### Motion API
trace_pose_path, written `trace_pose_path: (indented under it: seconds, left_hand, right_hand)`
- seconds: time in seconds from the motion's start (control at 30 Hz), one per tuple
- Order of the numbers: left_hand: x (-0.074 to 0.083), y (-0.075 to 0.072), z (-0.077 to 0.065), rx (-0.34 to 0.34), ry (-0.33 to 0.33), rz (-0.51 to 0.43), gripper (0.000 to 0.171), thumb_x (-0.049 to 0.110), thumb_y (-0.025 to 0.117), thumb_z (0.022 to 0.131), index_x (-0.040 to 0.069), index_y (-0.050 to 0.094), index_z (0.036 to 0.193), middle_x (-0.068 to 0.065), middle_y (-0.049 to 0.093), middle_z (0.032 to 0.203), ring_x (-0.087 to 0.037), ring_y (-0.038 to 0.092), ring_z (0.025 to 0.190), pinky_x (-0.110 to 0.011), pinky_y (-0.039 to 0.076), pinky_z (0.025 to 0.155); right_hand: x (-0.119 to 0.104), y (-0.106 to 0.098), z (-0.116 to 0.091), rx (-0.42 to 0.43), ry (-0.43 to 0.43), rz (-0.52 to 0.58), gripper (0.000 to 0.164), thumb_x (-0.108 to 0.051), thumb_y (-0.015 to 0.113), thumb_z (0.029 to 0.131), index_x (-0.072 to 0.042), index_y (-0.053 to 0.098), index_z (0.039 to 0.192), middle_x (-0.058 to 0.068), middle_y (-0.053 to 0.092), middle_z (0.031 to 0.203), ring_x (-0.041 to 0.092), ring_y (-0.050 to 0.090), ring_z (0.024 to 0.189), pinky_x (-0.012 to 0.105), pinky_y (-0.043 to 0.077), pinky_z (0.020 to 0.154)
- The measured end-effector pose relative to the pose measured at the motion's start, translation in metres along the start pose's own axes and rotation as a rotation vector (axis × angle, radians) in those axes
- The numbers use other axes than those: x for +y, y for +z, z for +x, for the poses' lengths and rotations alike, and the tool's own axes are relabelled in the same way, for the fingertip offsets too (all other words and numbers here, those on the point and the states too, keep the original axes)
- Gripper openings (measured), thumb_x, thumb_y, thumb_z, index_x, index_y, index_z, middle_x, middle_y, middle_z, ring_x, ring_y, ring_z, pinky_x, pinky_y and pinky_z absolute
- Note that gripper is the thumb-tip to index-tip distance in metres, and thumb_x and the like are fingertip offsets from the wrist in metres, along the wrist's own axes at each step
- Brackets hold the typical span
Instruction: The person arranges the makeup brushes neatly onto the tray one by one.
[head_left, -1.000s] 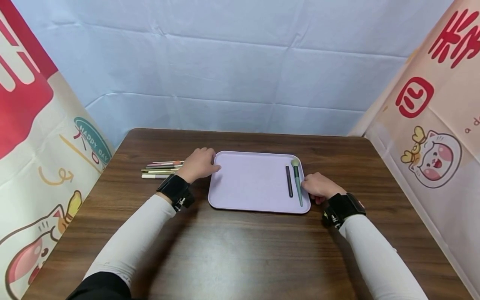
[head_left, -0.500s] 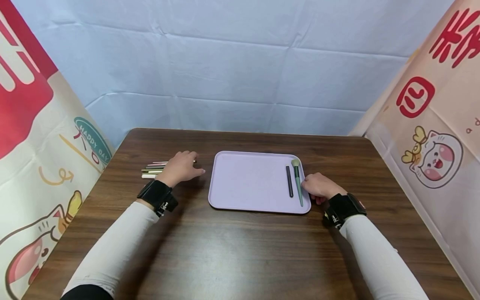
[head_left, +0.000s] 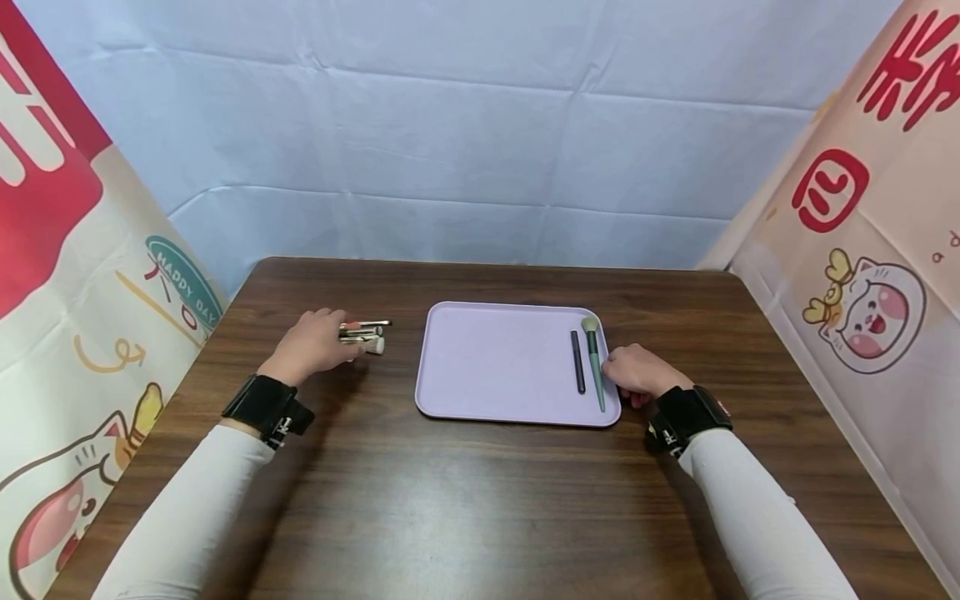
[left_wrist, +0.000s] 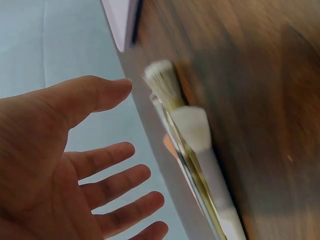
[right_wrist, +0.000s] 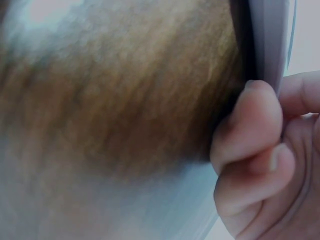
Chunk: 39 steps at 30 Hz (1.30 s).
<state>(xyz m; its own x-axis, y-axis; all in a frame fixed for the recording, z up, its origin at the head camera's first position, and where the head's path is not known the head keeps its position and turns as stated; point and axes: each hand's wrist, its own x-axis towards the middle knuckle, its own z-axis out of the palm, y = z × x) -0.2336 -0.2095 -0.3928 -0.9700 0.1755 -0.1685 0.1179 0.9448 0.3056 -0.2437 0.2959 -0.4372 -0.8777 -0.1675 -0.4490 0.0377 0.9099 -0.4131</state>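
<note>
In the head view my left hand hovers over a bunch of makeup brushes left of the tray, hiding their handles. The left wrist view shows its thumb and fingers spread, apart from the brushes. Pale bristles and light handles lie side by side there. A lilac tray stands mid-table. Its right rim is pinched by my right hand, whose other fingers are curled. Inside the tray, near that hand, lie a green-handled makeup brush and a thin dark stick.
The brown wooden table extends around the tray. A pale blue cloth hangs behind it. Printed cloths stand at the left and right sides.
My left hand has moved left from the tray's left edge to above the brushes, baring their bristle ends. The right hand, tray and its two items stay put.
</note>
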Motion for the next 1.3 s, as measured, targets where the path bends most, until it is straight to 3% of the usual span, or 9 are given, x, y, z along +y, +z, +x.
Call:
trace_pose_path:
  seconds: [0.27,0.47,1.1,1.3]
  left_hand:
    - [-0.023,0.002,-0.009,-0.03,-0.012,-0.002,0.067,0.033,0.068,0.096,-0.006,0.045,0.145,-0.035,0.044,0.143,-0.056,0.033,0.136,-0.067,0.036,0.104]
    - [-0.033,0.005,-0.016,-0.032,0.023,0.008,0.064,0.027,0.069,0.096,-0.008,0.045,0.145,-0.036,0.044,0.142,-0.057,0.035,0.134,-0.066,0.036,0.104]
    - [-0.048,0.019,-0.024,0.008,0.069,0.019,0.052,0.021,0.068,0.097,-0.006,0.052,0.138,-0.035,0.04,0.146,-0.056,0.035,0.134,-0.066,0.036,0.105]
    - [-0.052,0.021,-0.025,0.037,0.093,0.034,0.041,0.015,0.066,0.096,-0.005,0.058,0.132,-0.035,0.045,0.138,-0.055,0.037,0.131,-0.065,0.038,0.103]
  right_hand:
    - [-0.003,0.0,-0.001,0.009,0.005,0.007,0.032,-0.018,0.038,0.1,-0.001,0.058,0.081,0.01,0.057,0.062,0.021,0.061,0.049,0.032,0.051,0.046]
    - [-0.003,-0.001,-0.003,0.013,0.007,0.003,0.033,-0.018,0.037,0.1,-0.002,0.058,0.081,0.01,0.057,0.062,0.021,0.06,0.049,0.031,0.05,0.046]
    - [-0.003,0.0,-0.003,0.014,0.008,-0.012,0.032,-0.017,0.037,0.099,-0.001,0.058,0.081,0.01,0.057,0.063,0.021,0.06,0.05,0.031,0.051,0.047]
    - [-0.003,0.001,-0.003,0.013,0.007,-0.012,0.032,-0.018,0.037,0.099,-0.001,0.058,0.081,0.01,0.057,0.063,0.021,0.06,0.05,0.032,0.051,0.047]
